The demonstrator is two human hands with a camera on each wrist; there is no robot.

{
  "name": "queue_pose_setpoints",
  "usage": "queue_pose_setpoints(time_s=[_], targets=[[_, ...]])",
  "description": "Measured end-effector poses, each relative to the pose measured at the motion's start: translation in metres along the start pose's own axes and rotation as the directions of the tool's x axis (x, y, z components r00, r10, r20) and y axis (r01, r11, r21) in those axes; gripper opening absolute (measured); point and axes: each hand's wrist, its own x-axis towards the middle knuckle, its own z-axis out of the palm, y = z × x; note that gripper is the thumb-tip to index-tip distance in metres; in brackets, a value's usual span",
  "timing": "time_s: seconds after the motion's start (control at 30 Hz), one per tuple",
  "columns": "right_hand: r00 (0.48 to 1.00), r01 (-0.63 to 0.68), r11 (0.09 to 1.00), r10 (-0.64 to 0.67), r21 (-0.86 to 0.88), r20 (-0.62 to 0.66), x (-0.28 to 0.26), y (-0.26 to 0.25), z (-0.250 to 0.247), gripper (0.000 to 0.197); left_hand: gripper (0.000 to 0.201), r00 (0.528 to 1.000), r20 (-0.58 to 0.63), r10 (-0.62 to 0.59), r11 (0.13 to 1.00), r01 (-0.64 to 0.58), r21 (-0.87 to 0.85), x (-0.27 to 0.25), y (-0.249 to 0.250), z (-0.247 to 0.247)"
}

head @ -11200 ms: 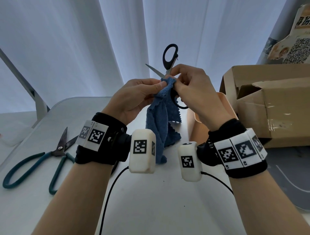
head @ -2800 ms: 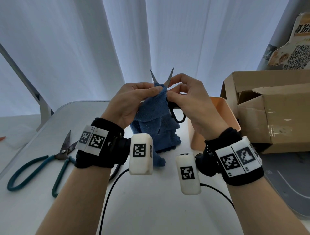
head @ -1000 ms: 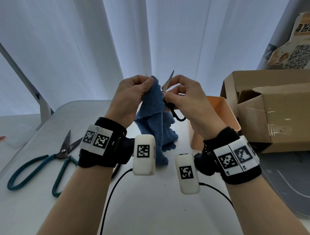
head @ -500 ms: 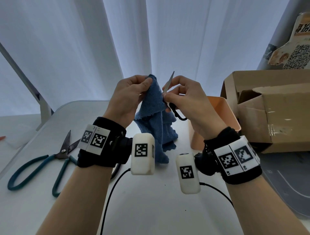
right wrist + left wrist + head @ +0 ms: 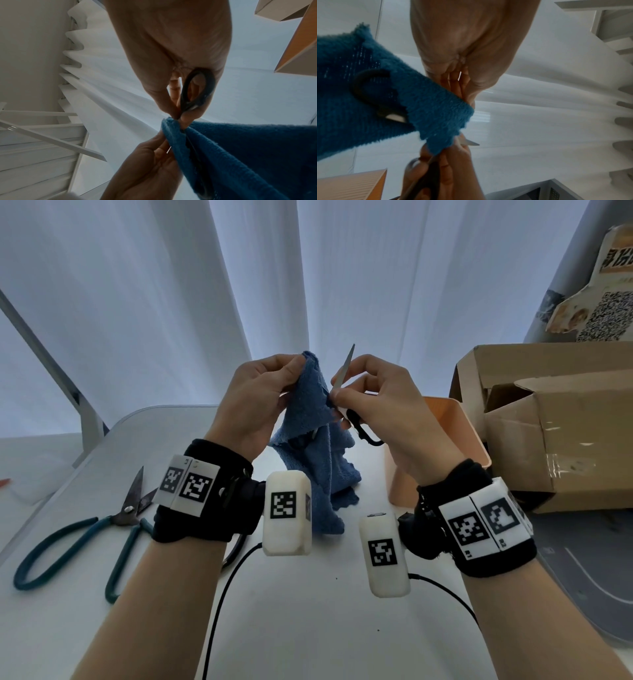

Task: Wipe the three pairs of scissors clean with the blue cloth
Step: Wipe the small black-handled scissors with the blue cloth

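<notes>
My right hand [image 5: 339,386] pinches the black-handled scissors [image 5: 343,370] near the pivot and holds them above the table, one bare blade pointing up. Its black handle loop [image 5: 197,89] lies against my right palm. My left hand [image 5: 297,368] pinches the top of the blue cloth [image 5: 317,453], which hangs between my hands and covers the other blade. A second handle loop [image 5: 368,83] shows against the cloth. Teal-handled scissors [image 5: 125,510] lie part open on the white table [image 5: 308,611] at the left. A dark handle [image 5: 236,546] of another pair shows under my left wrist.
An orange bin [image 5: 448,422] stands on the table just right of my hands. An open cardboard box [image 5: 555,433] sits beyond it at the right. White curtains [image 5: 171,285] hang behind. Black cables [image 5: 219,594] trail from both wrist cameras across the near table.
My left hand has drawn the cloth up along the left blade, so only the right blade tip shows. The right hand's hold on the scissors has barely shifted.
</notes>
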Motion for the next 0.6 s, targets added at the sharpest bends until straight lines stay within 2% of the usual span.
queue_pose_setpoints(time_s=[0.1,0.23,0.37,0.5,0.6], targets=[[1.000,-0.008,1.000,0.009,-0.010,0.014,0.000,-0.001,0.000,0.013,0.009,1.000,-0.011,-0.010,0.999,0.010,-0.033,0.000,0.001,-0.003],[1.000,0.000,1.000,0.000,-0.015,0.018,0.000,-0.003,-0.003,0.011,0.015,0.996,-0.080,-0.032,0.997,0.026,-0.079,0.000,0.001,-0.004],[0.998,0.005,1.000,-0.006,-0.014,-0.055,0.001,-0.003,-0.010,0.010,0.019,0.982,-0.175,-0.070,0.992,0.051,-0.114,0.003,0.000,-0.013],[0.988,0.041,0.999,-0.036,0.033,-0.150,0.005,-0.003,-0.013,0.014,0.020,0.984,-0.133,-0.122,0.992,0.115,-0.059,0.002,0.000,-0.016],[0.981,0.071,0.997,-0.072,-0.013,-0.179,0.007,0.000,-0.012,0.020,0.022,0.986,-0.067,-0.153,0.988,0.151,-0.035,0.002,0.002,-0.011]])
